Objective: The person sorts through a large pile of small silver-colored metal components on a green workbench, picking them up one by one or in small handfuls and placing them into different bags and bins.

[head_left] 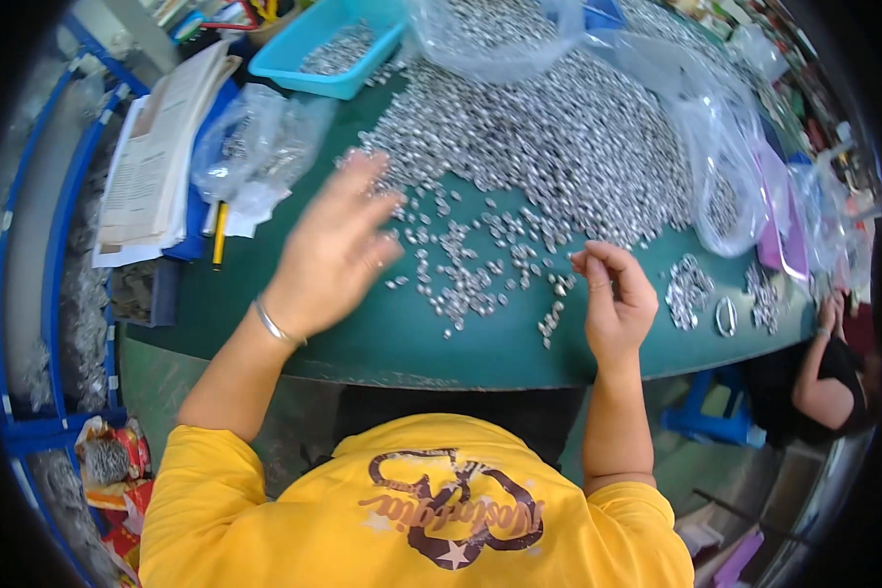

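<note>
A large heap of small shiny silver metal pieces [549, 132] covers the far middle of the green table [363, 338]. Over its left edge is my left hand [333, 245], fingers spread, somewhat smeared by motion, with nothing seen in it. My right hand [617, 304] is closed in a pinch right of the scattered pieces; whatever lies between thumb and fingertips is too small to make out. Between the two hands, a loose cluster of silver pieces [461, 279] is spread on the tabletop. A short trail of pieces [551, 321] lies just left of my right hand.
A turquoise tray [328, 73] stands far left, near stacked papers [157, 147] and plastic bags [255, 142]. A yellow pencil [220, 235] lies beside them. At right are small piles [689, 291], a silver ring-shaped piece [725, 317], clear bags [725, 137] and another person [833, 377].
</note>
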`<state>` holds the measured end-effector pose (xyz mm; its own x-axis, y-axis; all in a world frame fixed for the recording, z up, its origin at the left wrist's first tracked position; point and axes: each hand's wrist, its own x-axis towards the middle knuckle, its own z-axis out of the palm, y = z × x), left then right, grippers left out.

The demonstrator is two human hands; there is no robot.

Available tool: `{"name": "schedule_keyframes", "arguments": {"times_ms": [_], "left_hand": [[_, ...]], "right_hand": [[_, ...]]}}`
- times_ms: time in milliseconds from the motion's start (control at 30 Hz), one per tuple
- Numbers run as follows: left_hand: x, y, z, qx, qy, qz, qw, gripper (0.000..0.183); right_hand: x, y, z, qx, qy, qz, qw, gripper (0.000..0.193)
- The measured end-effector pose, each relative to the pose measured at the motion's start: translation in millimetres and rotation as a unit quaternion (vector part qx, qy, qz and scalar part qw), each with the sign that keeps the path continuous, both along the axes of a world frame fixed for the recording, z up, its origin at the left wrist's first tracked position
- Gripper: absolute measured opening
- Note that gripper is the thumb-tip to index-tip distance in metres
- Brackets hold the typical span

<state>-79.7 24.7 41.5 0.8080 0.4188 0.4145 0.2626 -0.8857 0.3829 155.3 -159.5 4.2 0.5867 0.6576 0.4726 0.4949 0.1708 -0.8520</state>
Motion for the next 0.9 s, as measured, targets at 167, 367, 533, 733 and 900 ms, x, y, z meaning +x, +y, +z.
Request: {"name": "schedule_keyframes", "arguments": {"times_ms": [167, 367, 533, 733, 900], "left_hand": [[17.6, -59.1, -32.0, -0.042, 0.216, -0.187, 0.957, 0.079], [34.8, -60.5, -37.6, 0.012, 0.084, -0.069, 0.994, 0.042], [77.2, -88.6, -43.7, 0.007, -0.015, -0.189, 0.982, 0.022], [109.5, -92.0, -54.6, -0.007, 0.016, -0.205, 0.979, 0.011], [113.4, -89.0, -56.2, -0.047, 0.029, -0.221, 0.974, 0.008]], "right_hand": [[-4.0, -57.5, -7.4, -0.124, -0.232, -0.044, 0.964, 0.016], [-21.8, -68.8, -17.5, -0.129, -0.185, -0.026, 0.974, 0.016], [-18.3, -48.7, -24.1, -0.152, -0.237, -0.019, 0.959, 0.014], [-16.5, -55.5, -24.7, -0.119, -0.122, -0.045, 0.984, 0.011], [-2.0, -77.8, -28.4, 0.028, 0.315, 0.0, 0.949, 0.017]]}}
